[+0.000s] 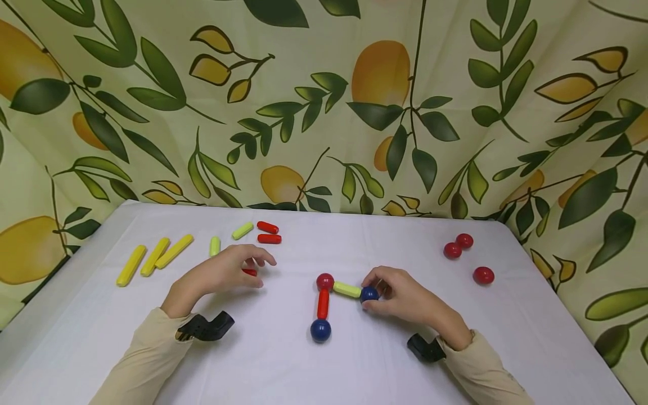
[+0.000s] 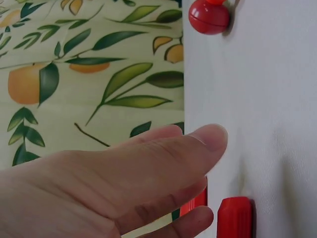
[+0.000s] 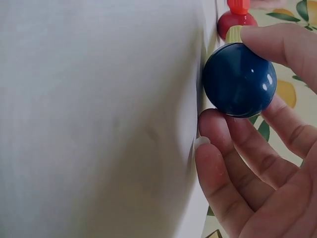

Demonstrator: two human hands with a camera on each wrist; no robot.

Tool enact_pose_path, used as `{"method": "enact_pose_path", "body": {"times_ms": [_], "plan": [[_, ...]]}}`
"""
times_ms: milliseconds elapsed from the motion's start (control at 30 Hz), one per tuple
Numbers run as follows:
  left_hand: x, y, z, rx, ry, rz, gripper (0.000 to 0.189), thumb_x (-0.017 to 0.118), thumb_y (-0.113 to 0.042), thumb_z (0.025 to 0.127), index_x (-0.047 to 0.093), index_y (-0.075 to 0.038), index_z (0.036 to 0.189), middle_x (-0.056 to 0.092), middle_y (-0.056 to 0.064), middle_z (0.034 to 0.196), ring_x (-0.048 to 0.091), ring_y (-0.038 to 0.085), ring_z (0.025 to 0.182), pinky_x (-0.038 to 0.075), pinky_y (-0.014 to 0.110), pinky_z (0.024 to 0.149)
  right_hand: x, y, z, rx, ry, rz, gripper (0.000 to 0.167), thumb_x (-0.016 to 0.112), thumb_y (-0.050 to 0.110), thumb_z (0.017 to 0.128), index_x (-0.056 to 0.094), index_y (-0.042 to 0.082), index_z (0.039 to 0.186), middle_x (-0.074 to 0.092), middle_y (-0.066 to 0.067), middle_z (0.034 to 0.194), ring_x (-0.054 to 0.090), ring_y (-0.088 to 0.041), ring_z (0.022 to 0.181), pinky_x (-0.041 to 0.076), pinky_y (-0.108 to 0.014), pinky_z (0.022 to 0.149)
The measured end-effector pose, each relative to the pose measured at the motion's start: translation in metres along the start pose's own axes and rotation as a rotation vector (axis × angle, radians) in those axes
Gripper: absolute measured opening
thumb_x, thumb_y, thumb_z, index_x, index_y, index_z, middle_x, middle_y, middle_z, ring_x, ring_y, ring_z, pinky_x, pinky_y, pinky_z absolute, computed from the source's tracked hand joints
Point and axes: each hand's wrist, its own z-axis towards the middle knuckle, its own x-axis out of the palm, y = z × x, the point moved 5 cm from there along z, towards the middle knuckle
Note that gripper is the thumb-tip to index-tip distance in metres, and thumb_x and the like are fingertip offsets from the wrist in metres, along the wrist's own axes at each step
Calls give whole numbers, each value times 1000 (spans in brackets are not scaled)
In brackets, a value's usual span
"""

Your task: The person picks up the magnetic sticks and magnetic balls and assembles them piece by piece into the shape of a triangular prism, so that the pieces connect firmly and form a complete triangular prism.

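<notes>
My right hand holds a blue ball between thumb and fingers; the right wrist view shows the same blue ball close up. This ball sits at one end of a light green rod. The rod's other end meets a red ball, from which a red rod runs to a second blue ball nearer me. My left hand hovers with loose, parted fingers above another red rod, partly hidden by the hand. In the left wrist view a red rod lies below the fingertips, apart from them.
Yellow rods lie at the left. Behind my left hand are light green rods and red rods. Loose red balls rest at the right. A patterned curtain hangs behind the white table.
</notes>
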Motion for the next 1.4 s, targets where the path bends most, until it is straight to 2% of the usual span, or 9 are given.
{"method": "enact_pose_path", "body": {"times_ms": [200,367,533,667,800,1033,1233,1400], "plan": [[-6,9,-5,-63,52,14,41,77,-7,84,65,-12,123,66,11,114,61,28,108,53,45,93,-4,-4,0,18,-22,2,32,81,27,82,65,13,105,64,2,93,56,-14,84,52,-21,72],[-8,16,-7,-98,73,61,39,76,-6,84,66,-11,121,67,10,111,61,25,103,53,44,91,-5,-5,1,37,-31,-3,33,81,27,82,65,12,106,64,2,93,56,-15,83,52,-20,72],[-6,23,-4,-144,65,75,33,75,-4,84,68,-11,115,67,7,104,58,22,97,54,40,86,-4,-3,0,24,-27,5,32,82,26,82,64,12,105,63,1,93,57,-15,83,52,-20,71],[-3,27,-2,-158,48,78,28,74,-3,85,70,-10,111,66,5,99,56,20,93,54,38,84,-3,-1,-1,10,-22,14,33,82,27,81,63,12,103,62,1,92,56,-14,82,52,-20,70],[-1,29,2,-133,19,77,25,74,-5,86,70,-11,110,65,4,98,55,20,93,53,38,84,-1,1,-1,-4,-9,26,35,83,28,80,62,13,103,60,1,90,56,-13,79,51,-20,68],[3,24,8,-18,-90,15,27,72,-11,89,68,-13,115,64,2,95,53,18,87,48,29,75,3,3,-1,-44,47,4,37,83,22,79,61,12,107,62,2,95,56,-9,81,52,-21,71],[15,17,16,15,-136,-17,33,72,-15,90,67,-16,123,63,1,98,53,17,88,49,27,75,4,4,-1,-49,66,5,37,84,20,78,62,12,107,62,3,94,56,-10,82,51,-22,71],[22,10,19,51,-169,-4,33,73,-14,89,67,-13,122,64,0,95,54,15,85,49,26,75,5,5,-1,-60,61,3,36,85,20,77,63,13,104,62,4,92,56,-10,82,51,-21,70]]}}
